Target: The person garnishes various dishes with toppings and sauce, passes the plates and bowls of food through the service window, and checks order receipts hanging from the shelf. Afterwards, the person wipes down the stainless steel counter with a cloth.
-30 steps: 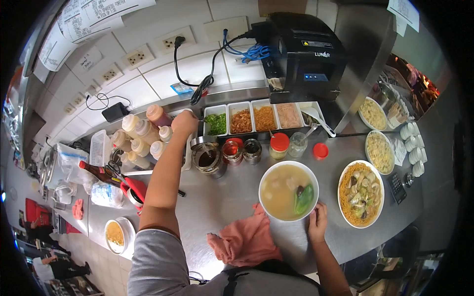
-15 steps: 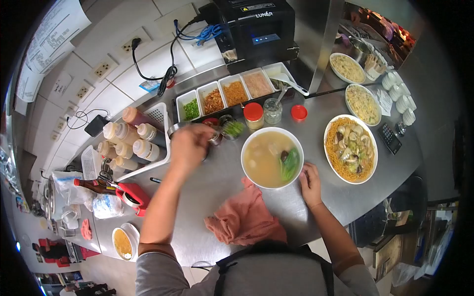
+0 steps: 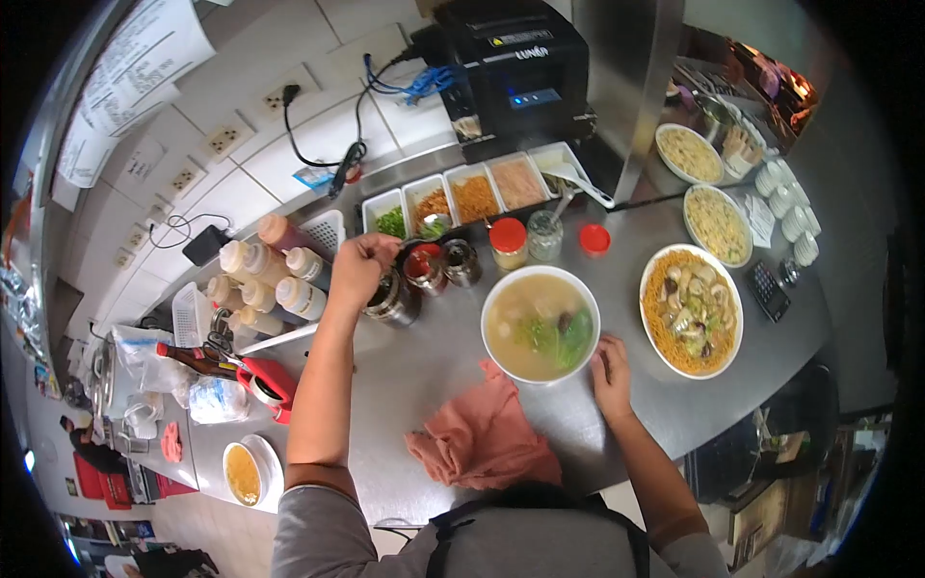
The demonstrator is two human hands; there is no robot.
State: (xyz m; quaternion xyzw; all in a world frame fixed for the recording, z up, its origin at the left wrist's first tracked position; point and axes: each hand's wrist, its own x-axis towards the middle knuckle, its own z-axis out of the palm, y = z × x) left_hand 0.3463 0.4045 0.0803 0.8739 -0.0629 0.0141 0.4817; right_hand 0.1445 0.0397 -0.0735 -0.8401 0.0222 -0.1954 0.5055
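Observation:
My left hand (image 3: 367,270) is closed on the handle of a small spoon (image 3: 431,227), whose bowl hangs over the tray of brown fried bits (image 3: 430,204) with some green pieces in it. Beneath that hand stands a dark jar (image 3: 393,301). My right hand (image 3: 612,369) rests at the right rim of a white bowl of soup (image 3: 508,337), its fingers slightly curled. Chopped green bits and a green leaf float in the broth. Chopped greens fill the leftmost tray (image 3: 390,222).
An oval plate of noodles (image 3: 652,313) stands right of the soup, with two rice plates behind. Sauce bottles (image 3: 301,298) fill a basket at left. A pink cloth (image 3: 482,433) lies in front. A black printer (image 3: 520,77) stands at the back.
My left hand moved from the back of the counter to above the jars, and the spoon now shows over the trays. Green bits have appeared in the soup. My right hand stays by the bowl.

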